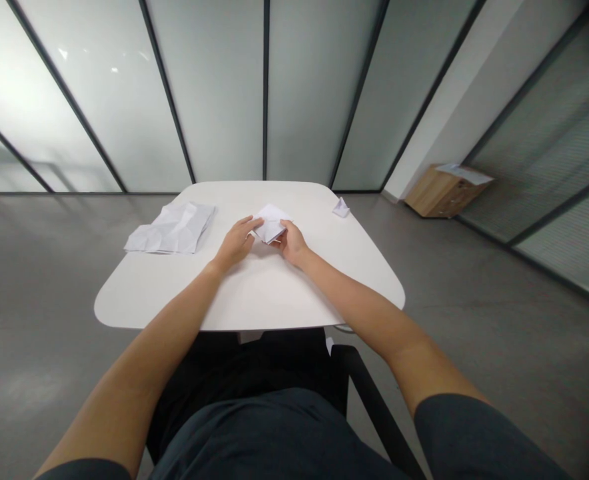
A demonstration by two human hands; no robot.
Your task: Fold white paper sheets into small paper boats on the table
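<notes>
A partly folded sheet of white paper (pixel 271 222) lies in the middle of a white rounded table (pixel 254 293). My left hand (pixel 235 243) rests on the table at the paper's left edge, fingers pinched on that edge. At the paper's right side, my right hand (pixel 291 243) has its fingers closed on the fold. Both forearms reach in from the bottom of the view.
A loose pile of crumpled white sheets (pixel 172 229) lies on the table's left part. A small folded paper piece (pixel 341 208) sits near the far right edge. A wooden cabinet (pixel 442 190) stands on the floor at the right, by the glass walls.
</notes>
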